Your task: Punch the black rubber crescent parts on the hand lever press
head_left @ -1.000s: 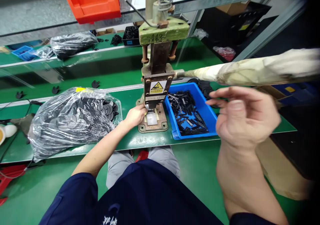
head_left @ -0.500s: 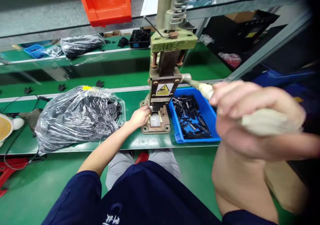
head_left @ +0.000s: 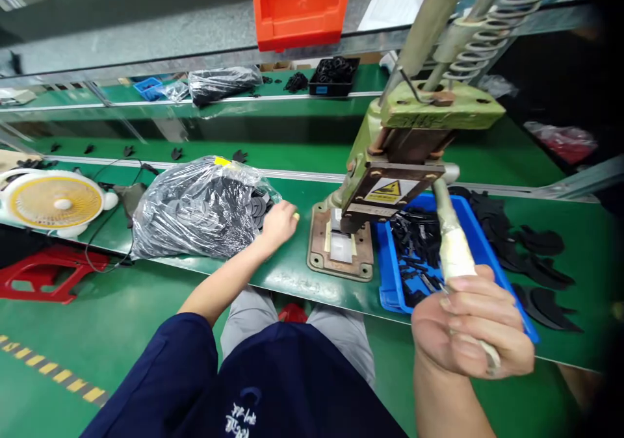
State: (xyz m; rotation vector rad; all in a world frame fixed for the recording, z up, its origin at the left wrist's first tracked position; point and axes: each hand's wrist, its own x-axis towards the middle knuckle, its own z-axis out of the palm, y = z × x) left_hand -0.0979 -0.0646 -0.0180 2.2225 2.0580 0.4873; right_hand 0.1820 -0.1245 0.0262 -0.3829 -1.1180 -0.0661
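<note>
My right hand (head_left: 475, 327) is wrapped round the pale, tape-covered handle of the lever (head_left: 453, 246) on the green hand press (head_left: 443, 110). Curled fingers, one with a yellow tip, mark my left hand (head_left: 280, 223) at the right end of the clear plastic bag (head_left: 195, 214); whatever they may hold is hidden. Dark, flat, rounded pieces (head_left: 258, 207) show inside the bag beside that hand. Under the press head, a light metal block (head_left: 341, 247) sits on the brownish base plate (head_left: 319, 249), apart from my left hand.
A blue bin (head_left: 390, 288) with small black parts stands right of the press. Curved black pieces (head_left: 541, 262) lie beyond it. An orange bin (head_left: 302, 35) hangs above. At far left are a fan (head_left: 56, 201) and a red stool (head_left: 53, 269).
My left hand has left the press base for the bag's right end. My right hand, still on the lever, has swung lower and farther from the camera. The view has turned left.
</note>
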